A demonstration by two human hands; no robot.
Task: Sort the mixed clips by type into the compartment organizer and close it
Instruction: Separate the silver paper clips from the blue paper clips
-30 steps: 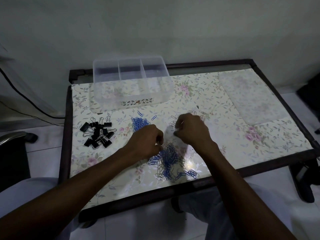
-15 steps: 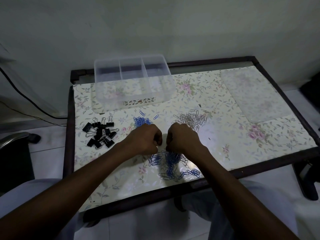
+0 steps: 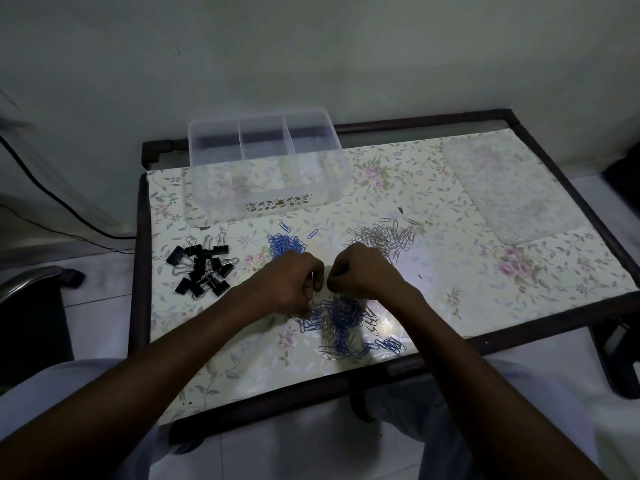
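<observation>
A: Where do the clips stand?

B: The mixed pile (image 3: 341,323) of blue and silver paper clips lies just under and nearer than both hands. The left hand (image 3: 294,278) is curled, seemingly pinching a clip at its fingertips; the right hand (image 3: 363,275) is curled too, though I cannot tell whether it holds one.

A: And what's sorted?

B: Three heaps: blue clips (image 3: 286,243) just beyond the left hand, silver clips (image 3: 384,237) beyond the right, black binder clips (image 3: 201,268) well to the left.

A: The organizer?

B: The organizer (image 3: 266,168) sits farther back on the tabletop (image 3: 485,299), its compartments holding nothing (as far as the clear plastic shows). Its lid (image 3: 509,188) lies off to the far right. So I judge it roughly mid-sort: filling and closing remain.
</observation>
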